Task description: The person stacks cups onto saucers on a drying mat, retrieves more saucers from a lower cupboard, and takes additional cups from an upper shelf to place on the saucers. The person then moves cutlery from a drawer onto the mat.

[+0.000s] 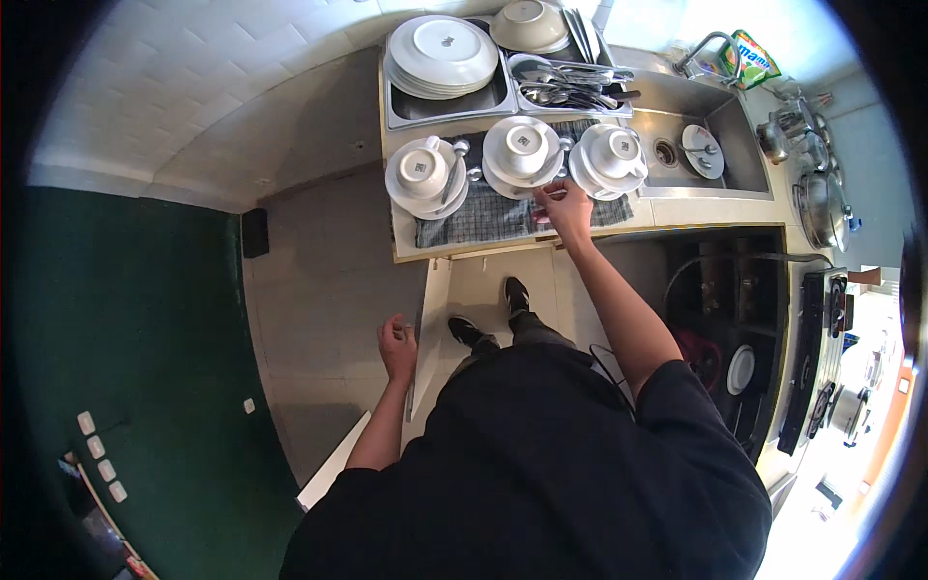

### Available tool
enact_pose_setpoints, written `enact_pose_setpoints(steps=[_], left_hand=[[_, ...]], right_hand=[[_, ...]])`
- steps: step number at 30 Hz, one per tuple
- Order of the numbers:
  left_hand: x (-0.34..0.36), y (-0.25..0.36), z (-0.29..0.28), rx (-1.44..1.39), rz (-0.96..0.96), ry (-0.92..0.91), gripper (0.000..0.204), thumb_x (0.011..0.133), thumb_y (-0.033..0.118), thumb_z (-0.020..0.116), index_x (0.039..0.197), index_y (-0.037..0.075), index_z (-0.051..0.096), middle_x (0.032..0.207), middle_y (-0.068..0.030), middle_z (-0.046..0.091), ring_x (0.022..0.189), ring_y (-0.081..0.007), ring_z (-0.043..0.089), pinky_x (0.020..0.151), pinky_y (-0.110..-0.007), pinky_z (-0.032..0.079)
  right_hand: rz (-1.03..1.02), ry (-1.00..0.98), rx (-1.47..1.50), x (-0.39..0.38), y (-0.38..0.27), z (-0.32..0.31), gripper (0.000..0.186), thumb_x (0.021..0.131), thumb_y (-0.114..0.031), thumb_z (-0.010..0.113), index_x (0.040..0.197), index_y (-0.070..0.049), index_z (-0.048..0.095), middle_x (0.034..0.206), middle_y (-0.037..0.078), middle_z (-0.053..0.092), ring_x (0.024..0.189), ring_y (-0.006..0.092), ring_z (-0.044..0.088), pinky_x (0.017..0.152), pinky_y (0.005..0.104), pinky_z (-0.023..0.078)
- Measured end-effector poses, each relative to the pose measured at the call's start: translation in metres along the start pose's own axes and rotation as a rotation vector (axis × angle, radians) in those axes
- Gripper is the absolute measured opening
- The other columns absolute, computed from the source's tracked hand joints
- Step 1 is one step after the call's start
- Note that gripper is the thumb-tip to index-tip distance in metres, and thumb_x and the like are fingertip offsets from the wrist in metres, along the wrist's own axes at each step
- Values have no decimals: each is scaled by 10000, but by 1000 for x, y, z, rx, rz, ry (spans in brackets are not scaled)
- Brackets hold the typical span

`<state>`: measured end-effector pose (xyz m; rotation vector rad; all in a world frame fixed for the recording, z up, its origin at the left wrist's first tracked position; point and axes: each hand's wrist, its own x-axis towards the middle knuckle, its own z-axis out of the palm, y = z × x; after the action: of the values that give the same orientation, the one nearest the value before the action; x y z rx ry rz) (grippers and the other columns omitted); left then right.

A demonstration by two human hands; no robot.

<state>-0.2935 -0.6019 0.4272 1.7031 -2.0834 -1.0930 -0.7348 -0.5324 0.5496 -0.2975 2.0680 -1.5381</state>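
Note:
Three stacks of white saucers, each topped by an upturned cup, line a dark checked cloth [503, 224] on the counter. They are the left cup [421, 169], middle cup [523, 141] and right cup [616, 150]. Teaspoons lie on the left and middle stacks, one teaspoon [559, 159] beside the middle cup. My right hand [565, 210] reaches between the middle and right stacks at their near edge, fingers bent together; what they pinch is too small to make out. Lower left, my left hand [396, 346] hangs beside an open cabinet door [432, 300], fingers loosely apart, holding nothing visible.
Behind the cups, metal trays hold stacked white plates [445, 53], upturned bowls [528, 26] and mixed cutlery [561, 87]. A steel sink [701, 106] at the right contains a small plate [703, 152]. Pots [822, 208] and a stove [814, 362] stand farther right.

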Motion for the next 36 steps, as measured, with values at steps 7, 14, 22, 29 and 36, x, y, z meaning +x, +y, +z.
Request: enact_pose_setpoints(steps=[7,14,22,29,36], left_hand=[[0,-59,28,193,5,-184,567,1048,321,609,1547,99,459,1400,-275,558,1282,-439,559,1097,-513,455],[-23,-54,44,375,-241,-416,520,1081,208,499,1595,181,425,1339,-256,651,1233,-445,619,1070,-521,487],[-57,-73,68,439,-184,-192,561,1058,106,524,1599,197,408,1258,-242,698,1134,-433,678,954,-526,541],[-89,-22,117,409,-218,-200,549,1050,122,538,1580,115,399,1202,-241,712,1094,-452,685,947,-557,534],[-102,19,203,166,-133,-131,579,1020,111,569,1547,-31,374,1135,-305,695,1066,-474,684,916,-561,559]], right_hand=[[-410,80,-382,-45,26,-20,217,1003,-201,701,1056,7,667,804,156,762,651,233,757,599,370,578],[-183,-215,-423,-139,70,-93,196,1030,-202,661,1086,-15,664,802,151,761,657,212,750,623,356,576],[111,-563,-435,-177,146,-200,244,1064,-207,612,1180,1,669,888,121,770,708,158,722,672,328,583],[224,-567,-494,-193,170,-256,228,1069,-185,588,1172,4,661,898,125,771,748,176,743,703,339,598],[186,-585,-464,-199,186,-259,217,1076,-175,576,1172,-1,661,912,127,771,758,180,747,706,342,601]])
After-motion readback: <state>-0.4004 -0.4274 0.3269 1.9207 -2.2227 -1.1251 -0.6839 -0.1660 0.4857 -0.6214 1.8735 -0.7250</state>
